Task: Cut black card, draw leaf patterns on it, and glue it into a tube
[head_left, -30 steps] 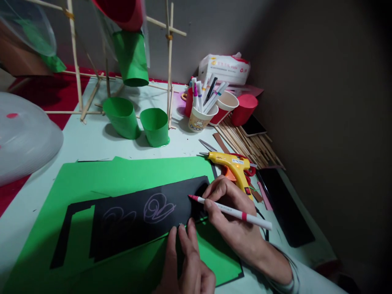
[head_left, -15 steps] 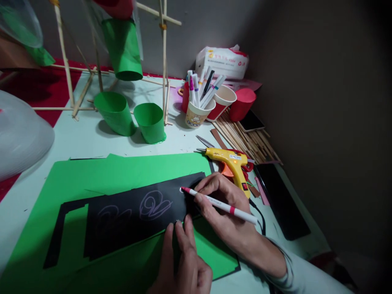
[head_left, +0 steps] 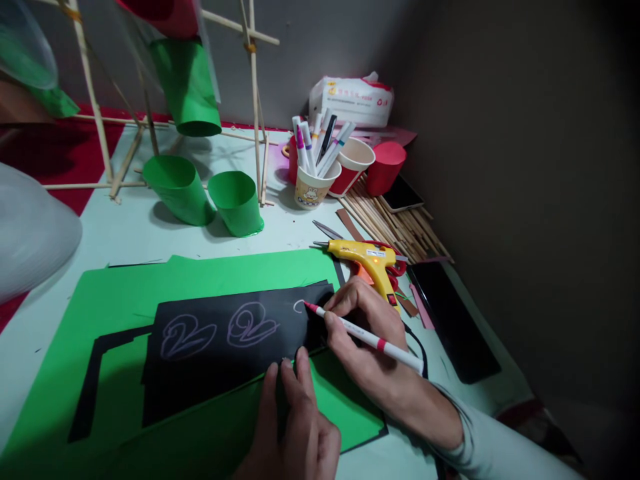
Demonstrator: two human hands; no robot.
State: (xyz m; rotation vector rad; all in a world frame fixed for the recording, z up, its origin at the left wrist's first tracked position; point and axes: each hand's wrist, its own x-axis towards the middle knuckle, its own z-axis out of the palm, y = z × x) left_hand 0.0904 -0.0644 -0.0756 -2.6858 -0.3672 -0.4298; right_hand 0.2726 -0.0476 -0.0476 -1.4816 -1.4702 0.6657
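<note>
My right hand (head_left: 373, 340) grips a white marker pen (head_left: 367, 337) with a red tip and red band. Its tip touches the black paper (head_left: 210, 377) beside a short, pale curved stroke. Two looping pale purple drawings mark the left and middle of that paper. Fingers of my left hand (head_left: 297, 413) lie stretched out and apart on the black paper's lower edge, holding nothing. Underneath is a larger green sheet (head_left: 120, 293), with a thin black paper strip (head_left: 90, 380) at its left.
A yellow glue gun (head_left: 363, 253) and scissors (head_left: 327, 230) lie just beyond my right hand. Behind stand a paper cup of markers (head_left: 313, 190), green paper cups (head_left: 235, 207) and a wooden stick frame (head_left: 255, 120). A black phone (head_left: 453, 327) lies at right.
The pen tip has moved slightly right, lengthening the pale stroke into a curve. The view has shifted a little. My left fingers remain on the paper's edge.
</note>
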